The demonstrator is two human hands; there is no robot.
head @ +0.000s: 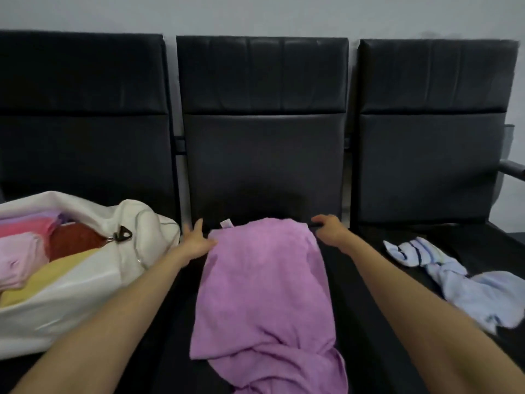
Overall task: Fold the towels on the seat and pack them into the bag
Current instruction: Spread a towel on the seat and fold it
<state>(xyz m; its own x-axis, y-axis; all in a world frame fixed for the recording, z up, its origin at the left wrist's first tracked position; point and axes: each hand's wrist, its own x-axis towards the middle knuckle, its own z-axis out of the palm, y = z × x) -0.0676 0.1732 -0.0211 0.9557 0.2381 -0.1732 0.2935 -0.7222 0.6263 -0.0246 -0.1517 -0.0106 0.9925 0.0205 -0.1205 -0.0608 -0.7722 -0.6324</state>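
We look down at a row of three black seats against a pale wall. A purple towel [264, 280] lies unfolded on the middle seat [355, 322], stretched from the back of the cushion toward us, its near end rumpled and bunched. A small white label [226, 224] shows at its far edge.

Both our bare arms reach forward, one on each side of the towel. Our left hand [196, 241] rests at the far left corner with fingers spread and straight, touching the cloth's edge. Our right hand [329, 230] sits at the far right corner, knuckles up and fingers curled; blur keeps us from telling whether it grips the cloth.

On the left seat a white bag [85, 294] lies open, holding folded towels [76, 240] in pink, red, yellow and lilac. On the right seat a pale blue towel [468, 291] lies crumpled, well apart from the purple one.
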